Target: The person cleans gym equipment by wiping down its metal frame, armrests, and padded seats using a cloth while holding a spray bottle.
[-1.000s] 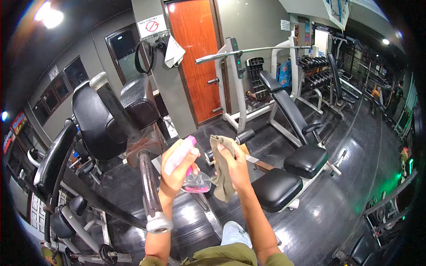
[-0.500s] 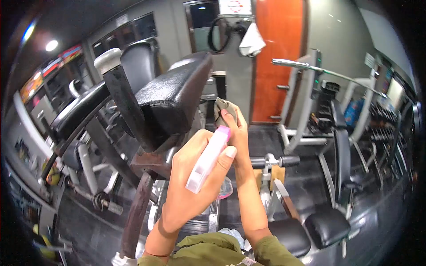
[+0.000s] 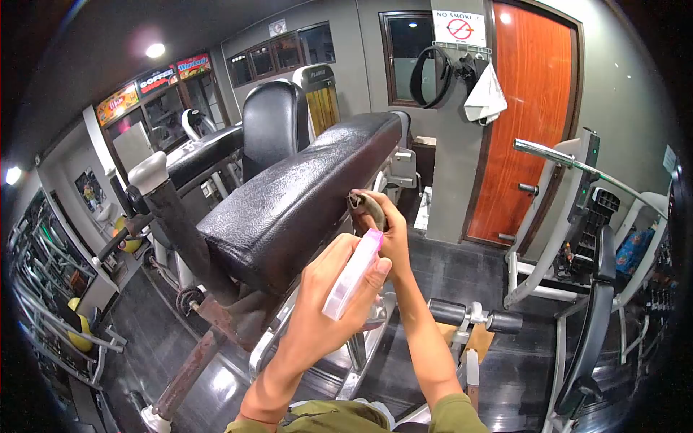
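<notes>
My left hand (image 3: 319,307) is closed around a spray bottle (image 3: 349,280) with a white trigger head and pink nozzle; its clear body is mostly hidden below the hand. Just beyond, my right hand (image 3: 395,234) grips a folded grey-brown cloth (image 3: 369,210). The cloth is beside the right edge of a long black padded bench (image 3: 299,184); I cannot tell whether they touch. Glossy light reflections lie along the top of the pad. The nozzle points forward, close to the right hand.
A dark metal post with a pale cap (image 3: 149,172) rises at the bench's near left corner. Foam rollers (image 3: 473,315) stand low on the right. Farther right is a rack with a horizontal bar (image 3: 556,153). An orange door (image 3: 521,119) is at the back.
The view has swung left, so the bench and door appear farther right and more of the pad shows. Both hands keep their holds, and the cloth now appears beside the pad's edge.
</notes>
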